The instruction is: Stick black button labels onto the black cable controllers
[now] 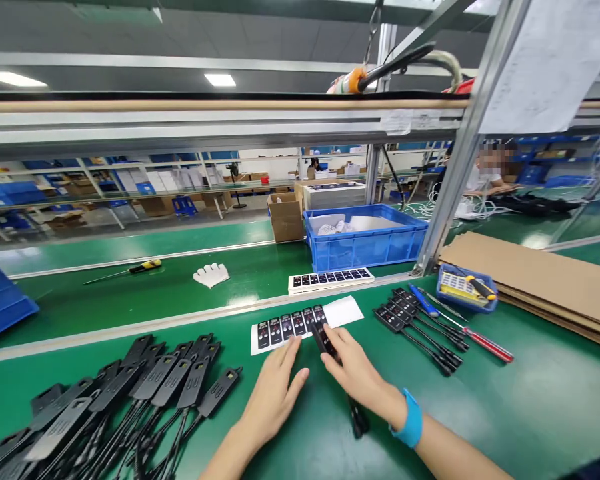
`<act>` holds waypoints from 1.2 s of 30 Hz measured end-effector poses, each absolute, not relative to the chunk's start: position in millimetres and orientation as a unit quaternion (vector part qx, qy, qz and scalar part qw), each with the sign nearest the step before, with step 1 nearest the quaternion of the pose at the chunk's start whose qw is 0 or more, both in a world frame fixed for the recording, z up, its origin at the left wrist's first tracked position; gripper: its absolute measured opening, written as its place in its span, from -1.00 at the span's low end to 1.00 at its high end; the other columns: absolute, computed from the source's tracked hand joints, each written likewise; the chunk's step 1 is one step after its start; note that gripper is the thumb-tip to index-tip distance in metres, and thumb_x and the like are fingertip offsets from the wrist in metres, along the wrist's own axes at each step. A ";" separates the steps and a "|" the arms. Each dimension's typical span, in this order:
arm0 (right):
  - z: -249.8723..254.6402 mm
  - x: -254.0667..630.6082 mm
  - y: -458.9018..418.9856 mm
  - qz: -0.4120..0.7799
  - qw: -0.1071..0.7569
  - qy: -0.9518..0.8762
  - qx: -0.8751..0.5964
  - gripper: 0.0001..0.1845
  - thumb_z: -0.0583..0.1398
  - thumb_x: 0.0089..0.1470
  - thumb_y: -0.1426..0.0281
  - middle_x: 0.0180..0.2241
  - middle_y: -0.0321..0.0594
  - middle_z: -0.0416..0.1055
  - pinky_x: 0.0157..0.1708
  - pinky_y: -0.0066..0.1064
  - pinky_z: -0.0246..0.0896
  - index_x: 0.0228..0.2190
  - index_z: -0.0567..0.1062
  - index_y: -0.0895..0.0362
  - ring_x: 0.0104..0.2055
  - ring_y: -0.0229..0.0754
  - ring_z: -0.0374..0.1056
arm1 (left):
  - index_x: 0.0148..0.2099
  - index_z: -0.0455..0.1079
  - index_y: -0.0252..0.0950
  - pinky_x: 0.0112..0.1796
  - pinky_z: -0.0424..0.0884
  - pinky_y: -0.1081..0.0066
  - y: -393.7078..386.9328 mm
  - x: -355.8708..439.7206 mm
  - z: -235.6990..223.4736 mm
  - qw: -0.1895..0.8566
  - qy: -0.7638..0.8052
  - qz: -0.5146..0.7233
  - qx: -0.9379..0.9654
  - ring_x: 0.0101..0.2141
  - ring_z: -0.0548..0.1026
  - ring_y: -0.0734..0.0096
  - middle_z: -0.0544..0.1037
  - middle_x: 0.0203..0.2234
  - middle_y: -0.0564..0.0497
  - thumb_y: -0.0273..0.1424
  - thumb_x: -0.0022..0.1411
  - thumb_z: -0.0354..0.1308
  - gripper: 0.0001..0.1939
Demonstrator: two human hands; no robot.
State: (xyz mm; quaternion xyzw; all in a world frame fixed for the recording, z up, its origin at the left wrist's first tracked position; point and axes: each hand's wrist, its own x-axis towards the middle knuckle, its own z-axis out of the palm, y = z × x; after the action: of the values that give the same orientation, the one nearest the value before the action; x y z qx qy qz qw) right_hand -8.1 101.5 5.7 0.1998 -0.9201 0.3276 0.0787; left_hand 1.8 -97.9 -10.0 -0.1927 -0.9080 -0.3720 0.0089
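Note:
My right hand [355,370], with a blue band on its wrist, grips a black controller box [324,339] with its cable hanging toward me. My left hand [274,387] is open beside it, thumb apart, its fingertips near the lower edge of a label sheet [344,311]. Several black printed labels [286,327] sit in a row on this sheet, whose right part is bare white. On the right lie several cabled controllers [400,313] with labelled faces up. A large pile of black cabled controllers [165,383] spreads over the left of the green bench.
Behind the sheet are a stack of label sheets [330,280], a blue crate [367,243] and a white glove [211,275]. Screwdrivers, one with a red handle [490,345], and a small blue tray [467,293] lie right, near cardboard sheets [540,277]. A metal post [467,147] stands there.

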 end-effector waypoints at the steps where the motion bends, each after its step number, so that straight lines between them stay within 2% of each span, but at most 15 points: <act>1: 10.7 -14.9 109.4 0.279 0.090 -0.940 0.172 -0.48 0.04 0.19 0.49 -0.07 -0.09 0.25 -0.03 -0.46 0.25 0.17 0.14 0.19 -0.08 -0.21 0.27 | 0.31 -0.03 -0.25 0.21 -0.14 -0.05 -103.1 -4.7 -11.9 0.018 -0.937 -0.294 -0.185 0.26 -0.09 0.05 0.01 0.27 -0.10 -0.12 0.31 -0.13 -0.39; 3: 22.0 -29.7 130.2 0.202 0.104 -0.967 0.118 -0.50 0.03 0.17 0.53 -0.07 -0.03 0.24 0.03 -0.42 0.19 0.15 0.17 0.26 -0.03 -0.16 0.24 | 0.32 -0.07 -0.29 0.20 -0.16 -0.10 -110.9 -13.9 -15.7 0.006 -0.967 -0.190 -0.171 0.27 -0.18 0.01 -0.04 0.29 -0.12 -0.12 0.31 -0.14 -0.37; 4: 27.7 -37.2 142.6 0.178 0.106 -0.974 0.093 -0.50 0.03 0.15 0.57 -0.08 0.01 0.25 0.03 -0.37 0.18 0.14 0.20 0.29 -0.02 -0.11 0.24 | 0.32 -0.07 -0.29 0.19 -0.13 -0.11 -113.3 -16.1 -17.3 0.000 -0.973 -0.158 -0.169 0.27 -0.16 0.00 -0.02 0.28 -0.13 -0.12 0.31 -0.14 -0.38; 9: 48.3 -71.4 208.6 0.056 0.093 -0.993 -0.040 -0.66 0.04 0.05 0.68 -0.18 0.17 0.30 -0.08 -0.11 0.18 -0.13 0.43 0.39 -0.09 0.11 0.27 | 0.26 0.10 -0.14 0.13 0.08 -0.08 -112.8 -10.3 -19.8 0.041 -0.981 -0.090 -0.170 0.18 0.12 0.00 0.23 0.17 -0.15 -0.20 0.32 -0.09 -0.50; 12: 47.8 -85.4 238.2 0.004 0.079 -0.990 -0.114 -0.71 0.09 0.10 0.63 -0.11 0.08 0.30 -0.10 -0.11 0.23 -0.10 0.40 0.33 -0.03 0.07 0.24 | 0.25 0.14 -0.10 0.12 0.08 -0.08 -109.4 -4.9 -17.8 0.036 -0.983 -0.072 -0.167 0.18 0.13 -0.02 0.24 0.15 -0.15 -0.21 0.31 -0.08 -0.53; 16: 35.6 -92.8 257.2 -0.017 0.063 -0.985 -0.157 -0.64 0.15 0.13 0.54 -0.08 -0.07 0.31 -0.12 -0.15 0.27 -0.01 0.33 0.23 -0.04 -0.03 0.27 | 0.26 0.10 -0.10 0.15 0.03 -0.08 -106.2 -1.5 -13.3 0.014 -0.986 -0.065 -0.153 0.20 0.10 -0.02 0.21 0.18 -0.15 -0.21 0.31 -0.08 -0.51; 18: 29.8 -93.5 257.3 -0.011 0.065 -0.984 -0.163 -0.62 0.13 0.14 0.56 -0.09 -0.05 0.31 -0.13 -0.12 0.28 0.02 0.31 0.24 -0.06 -0.01 0.29 | 0.27 0.08 -0.10 0.16 0.00 -0.08 -104.6 0.0 -11.0 0.000 -0.986 -0.072 -0.150 0.21 0.06 -0.03 0.18 0.20 -0.14 -0.19 0.31 -0.09 -0.50; 21: 25.1 -95.1 243.9 0.018 0.087 -0.987 -0.135 -0.51 0.07 0.11 0.63 -0.05 0.13 0.28 -0.13 -0.05 0.25 0.10 0.23 0.32 -0.02 0.11 0.27 | 0.28 0.04 -0.10 0.17 -0.06 -0.09 -102.1 2.4 -8.4 -0.020 -0.986 -0.079 -0.142 0.24 -0.02 -0.05 0.12 0.23 -0.13 -0.18 0.31 -0.10 -0.48; 23: 23.4 -97.5 226.1 0.059 0.101 -0.990 -0.072 -0.48 0.04 0.12 0.62 -0.01 0.18 0.26 -0.07 -0.11 0.21 0.14 0.20 0.34 0.03 0.11 0.24 | 0.29 0.02 -0.09 0.18 -0.08 -0.10 -100.8 3.6 -7.3 -0.028 -0.987 -0.081 -0.138 0.24 -0.04 -0.05 0.10 0.24 -0.14 -0.18 0.31 -0.10 -0.48; 24: 22.2 -99.0 215.1 0.086 0.103 -0.990 -0.031 -0.50 0.03 0.13 0.60 0.00 0.14 0.27 -0.04 -0.19 0.19 0.12 0.23 0.31 0.03 0.06 0.24 | 0.29 0.03 -0.09 0.17 -0.07 -0.10 -100.4 3.9 -6.8 -0.028 -0.987 -0.083 -0.138 0.24 -0.04 -0.05 0.10 0.24 -0.14 -0.18 0.31 -0.09 -0.48; 26: 17.9 -101.7 190.5 0.144 0.091 -0.984 0.050 -0.60 0.04 0.15 0.54 -0.05 -0.02 0.36 -0.03 -0.39 0.18 0.02 0.38 0.22 -0.02 -0.11 0.30 | 0.28 0.04 -0.10 0.17 -0.07 -0.10 -100.0 4.3 -5.7 -0.025 -0.986 -0.086 -0.139 0.24 -0.04 -0.05 0.10 0.24 -0.15 -0.19 0.31 -0.09 -0.48; 28: 10.9 -103.6 165.2 0.197 0.073 -0.971 0.111 -0.68 0.05 0.14 0.52 -0.15 -0.15 0.44 -0.10 -0.51 0.20 -0.11 0.49 0.16 -0.12 -0.21 0.36 | 0.28 0.06 -0.10 0.17 -0.06 -0.10 -99.7 4.4 -4.3 -0.025 -0.986 -0.087 -0.138 0.24 -0.03 -0.05 0.11 0.24 -0.16 -0.18 0.30 -0.08 -0.48; 31: -1.4 -104.3 133.4 0.253 0.068 -0.953 0.149 -0.70 0.05 0.10 0.52 -0.26 -0.17 0.48 -0.20 -0.48 0.23 -0.20 0.54 0.16 -0.21 -0.20 0.38 | 0.28 0.06 -0.11 0.18 -0.08 -0.09 -98.8 4.3 -2.8 -0.035 -0.987 -0.085 -0.132 0.24 -0.02 -0.05 0.11 0.24 -0.16 -0.17 0.29 -0.07 -0.47; 36: -12.7 -102.0 109.9 0.319 0.107 -0.930 0.145 -0.80 0.09 0.01 0.48 -0.37 -0.12 0.43 -0.27 -0.38 0.18 -0.43 0.53 0.20 -0.30 -0.12 0.35 | 0.25 0.12 -0.11 0.16 -0.08 -0.12 -98.5 3.8 -7.7 -0.005 -0.986 -0.110 -0.122 0.23 0.01 -0.08 0.15 0.22 -0.16 -0.22 0.24 0.00 -0.47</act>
State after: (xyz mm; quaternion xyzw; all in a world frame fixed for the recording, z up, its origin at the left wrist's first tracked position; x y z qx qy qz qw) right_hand -102.0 109.9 -12.7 0.1451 -0.9303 0.3194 0.1070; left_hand 3.8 -98.5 -7.7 -0.1222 -0.9864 -0.1098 -0.0049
